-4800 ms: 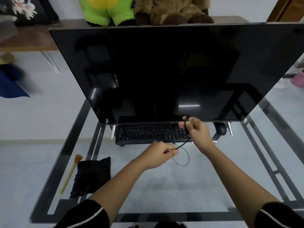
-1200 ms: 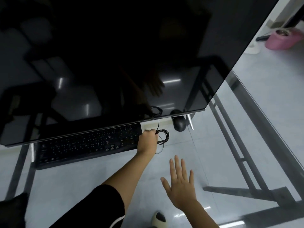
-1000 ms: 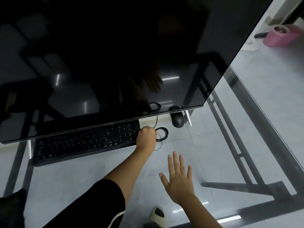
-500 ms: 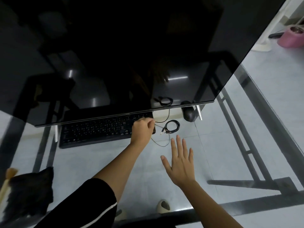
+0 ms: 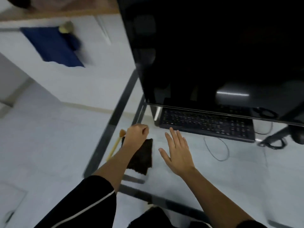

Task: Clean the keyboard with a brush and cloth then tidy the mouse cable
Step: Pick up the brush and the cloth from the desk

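Observation:
The black keyboard [image 5: 205, 124] lies on the glass table under the monitor's lower edge. A black mouse [image 5: 298, 136] sits at the far right, with its coiled cable [image 5: 273, 143] beside it and a loose thin loop of cable [image 5: 219, 149] in front of the keyboard. A black cloth [image 5: 143, 159] lies near the table's left edge, next to a wooden-handled brush [image 5: 117, 143]. My left hand [image 5: 136, 134] hovers over the cloth's far end, fingers curled in, with nothing visible in them. My right hand [image 5: 177, 152] is spread open, just right of the cloth.
A large dark monitor [image 5: 213, 55] overhangs the keyboard and fills the upper right. The table's dark metal frame [image 5: 115, 116] runs along its left edge. Beyond it, a blue object [image 5: 52, 46] lies on the pale floor. The picture is blurred by motion.
The view has swung left. My left hand left the keyboard's right end and moved left over the cloth and brush. The coiled cable stays by the mouse. My right hand remains open.

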